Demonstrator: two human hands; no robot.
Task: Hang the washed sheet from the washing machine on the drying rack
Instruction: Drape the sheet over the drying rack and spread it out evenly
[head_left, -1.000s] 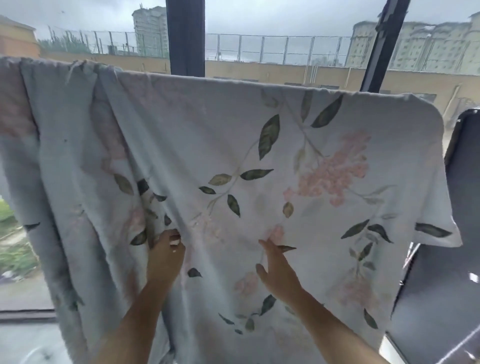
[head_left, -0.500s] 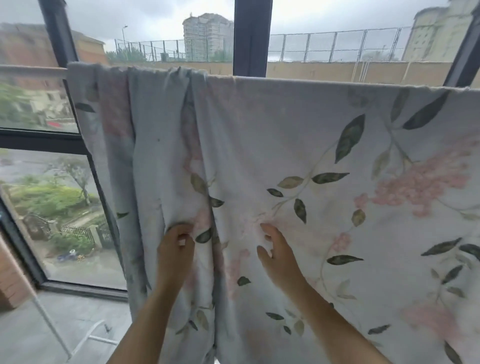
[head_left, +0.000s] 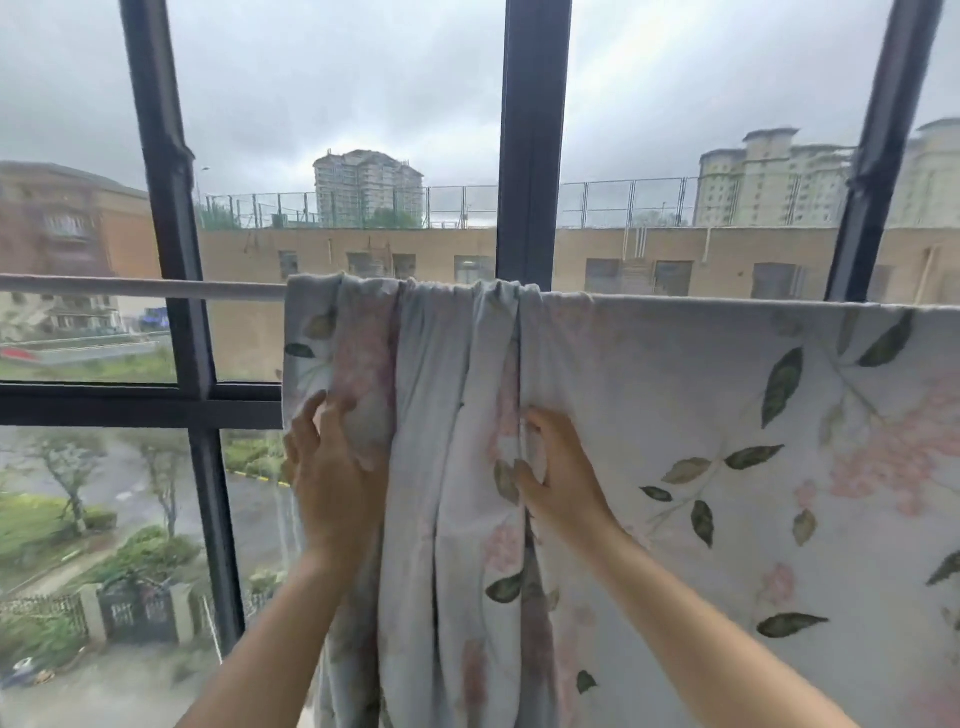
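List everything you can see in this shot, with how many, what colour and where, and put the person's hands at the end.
sheet: one, pale blue-white with pink flowers and green leaves, draped over the rail, bunched in folds at its left end, spread flat to the right
drying rail: one, white, horizontal, bare at left, covered by the sheet from the middle on
window frame: dark, three uprights and a crossbar at lower left, behind the rail
buildings: several, tan, brick and pale, outside the glass
trees and hedges: green, street level, lower left
left hand: one, gripping the sheet's left edge
right hand: one, pinching a fold right of the bunched part
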